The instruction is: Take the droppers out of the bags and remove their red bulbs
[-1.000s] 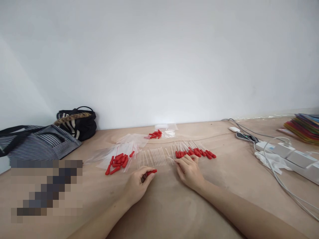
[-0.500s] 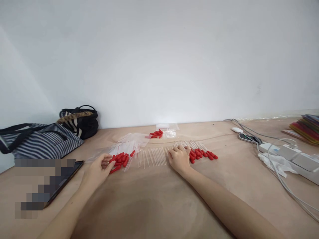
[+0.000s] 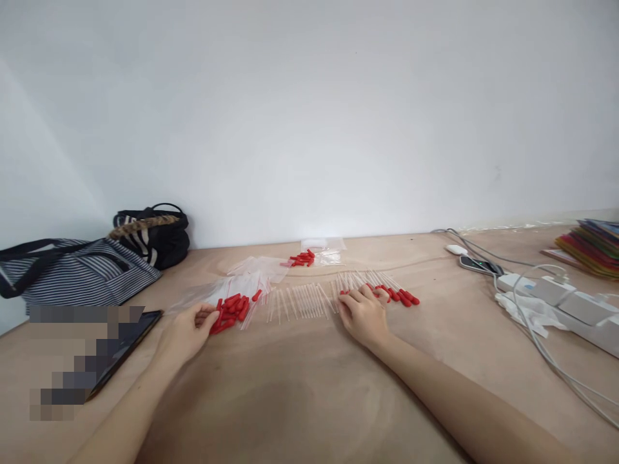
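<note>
A pile of small red caps [image 3: 236, 304], rubber-looking, lies left of centre by clear plastic zip bags [image 3: 249, 283]. My left hand [image 3: 193, 325] rests at the pile's left edge, fingers curled and thumb tip against them; anything in the pinch is hidden. Bare thin whitish sticks [image 3: 300, 303] lie side by side in the middle. To their right is a row of similar sticks [image 3: 384, 278] with red caps [image 3: 406, 298] on their near ends. My right hand [image 3: 365, 316] bends over this row, fingers closed about a red-capped stick whose red end shows by the fingertips.
Farther back, more red caps [image 3: 302, 258] lie beside a clear bag with thin sticks [image 3: 329, 256]. A phone [image 3: 128, 348], a striped bag [image 3: 91, 274] and a black bag [image 3: 169, 241] are at left. A power strip [image 3: 575, 303], cables and coloured packets [image 3: 592, 248] occupy the right.
My right hand has moved right, from the edge of the bare sticks to over the red-capped row. My left hand stays by the red pile, its fingers drawn closer together.
</note>
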`<state>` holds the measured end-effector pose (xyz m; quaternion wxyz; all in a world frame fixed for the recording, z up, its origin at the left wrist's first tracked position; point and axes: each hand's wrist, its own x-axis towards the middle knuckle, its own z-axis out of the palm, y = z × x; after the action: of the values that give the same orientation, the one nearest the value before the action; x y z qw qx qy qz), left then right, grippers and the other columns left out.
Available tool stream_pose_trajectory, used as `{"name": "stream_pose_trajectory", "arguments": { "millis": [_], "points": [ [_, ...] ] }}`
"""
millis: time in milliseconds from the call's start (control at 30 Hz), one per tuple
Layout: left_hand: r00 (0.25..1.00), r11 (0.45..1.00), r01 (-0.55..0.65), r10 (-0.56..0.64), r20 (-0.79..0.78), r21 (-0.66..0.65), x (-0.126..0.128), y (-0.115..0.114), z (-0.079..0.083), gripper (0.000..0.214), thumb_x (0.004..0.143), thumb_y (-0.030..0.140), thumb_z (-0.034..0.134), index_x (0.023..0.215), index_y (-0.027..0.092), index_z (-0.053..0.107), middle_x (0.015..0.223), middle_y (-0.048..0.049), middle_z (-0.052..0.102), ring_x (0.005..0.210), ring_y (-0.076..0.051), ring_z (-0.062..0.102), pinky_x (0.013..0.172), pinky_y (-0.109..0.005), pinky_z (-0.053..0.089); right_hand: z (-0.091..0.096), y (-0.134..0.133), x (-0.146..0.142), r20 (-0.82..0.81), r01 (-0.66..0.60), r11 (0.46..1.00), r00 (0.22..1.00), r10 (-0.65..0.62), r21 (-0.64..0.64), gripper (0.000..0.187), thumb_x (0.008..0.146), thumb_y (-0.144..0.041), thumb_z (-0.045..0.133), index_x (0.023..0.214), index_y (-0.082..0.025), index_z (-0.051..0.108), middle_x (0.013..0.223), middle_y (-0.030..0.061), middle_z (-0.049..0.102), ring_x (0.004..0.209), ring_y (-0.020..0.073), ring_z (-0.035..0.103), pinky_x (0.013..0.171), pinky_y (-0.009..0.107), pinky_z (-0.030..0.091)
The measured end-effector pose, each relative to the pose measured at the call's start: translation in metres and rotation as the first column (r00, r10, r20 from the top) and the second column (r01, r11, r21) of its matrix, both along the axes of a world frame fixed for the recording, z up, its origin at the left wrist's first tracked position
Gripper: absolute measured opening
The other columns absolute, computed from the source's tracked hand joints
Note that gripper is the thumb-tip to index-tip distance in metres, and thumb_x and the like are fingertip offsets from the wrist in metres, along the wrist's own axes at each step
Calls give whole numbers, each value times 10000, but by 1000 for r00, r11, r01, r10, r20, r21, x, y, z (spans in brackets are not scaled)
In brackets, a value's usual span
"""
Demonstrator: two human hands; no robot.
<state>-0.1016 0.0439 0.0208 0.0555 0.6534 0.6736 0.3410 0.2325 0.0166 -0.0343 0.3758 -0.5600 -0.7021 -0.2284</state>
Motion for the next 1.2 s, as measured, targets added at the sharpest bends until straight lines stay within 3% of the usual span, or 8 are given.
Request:
{"name": "stream_pose_trajectory", "arguments": {
  "millis": [67,133,300,633,767,933,1067,1200],
  "points": [
    [989,976,27,5,-147,218,8,-2,-4,144,733,298,519,723,185,607,706,-45,656,658,-209,619,664,-326,485,-2,-10,16,16,-23,999,1000,23,23,203,834,-218,486,714,-223,650,632,6,602,708,150,458,750,334,214],
    [962,855,181,-52,-269,485,28,-9,-12,181,779,307,481,751,181,609,777,-64,647,748,-216,603,750,-353,461,-3,-17,31,8,-16,999,1000,15,41,197,836,-239,490,733,-228,657,636,8,602,697,149,459,731,320,222],
    [730,666,678,-561,-390,312,98,-32,-34,146,835,191,452,786,182,588,784,-41,600,758,-148,570,706,-254,470,-1,-16,50,-48,115,993,992,-115,-1,243,821,-394,504,746,-222,658,700,30,619,753,181,487,739,338,218],
    [666,641,745,-697,-265,186,137,-29,-42,136,827,171,457,751,172,569,775,-42,568,744,-154,542,688,-271,450,5,1,36,129,-2,994,992,15,-106,145,814,-353,534,859,-286,654,797,23,606,801,178,446,716,335,207],
    [686,671,727,-717,-121,143,137,-32,-38,177,841,206,441,773,167,599,752,-40,578,700,-144,547,651,-251,438,1,-2,35,205,-116,989,974,96,87,149,852,-294,515,865,-238,653,709,1,624,744,139,458,755,331,214],
    [632,653,757,-720,287,-30,148,-39,-30,299,873,340,386,795,170,619,720,-23,599,679,-143,536,639,-248,422,0,-23,10,302,-347,888,918,256,303,153,857,-196,507,932,-248,629,659,-62,629,680,87,470,820,338,196],
    [459,549,830,-572,680,-98,157,-44,-29,389,827,492,411,654,159,513,610,15,501,594,-119,477,591,-239,414,1,-33,-9,315,-462,838,873,372,290,145,873,-252,492,911,-222,629,665,-67,634,658,74,471,833,340,200],
    [471,644,754,-388,792,-133,155,-42,-33,393,743,567,491,684,182,442,616,37,473,575,-114,484,564,-239,429,4,-33,-9,335,-493,836,850,405,239,200,838,-385,532,937,-237,623,715,-53,645,653,77,477,818,343,212]
  ]
}}
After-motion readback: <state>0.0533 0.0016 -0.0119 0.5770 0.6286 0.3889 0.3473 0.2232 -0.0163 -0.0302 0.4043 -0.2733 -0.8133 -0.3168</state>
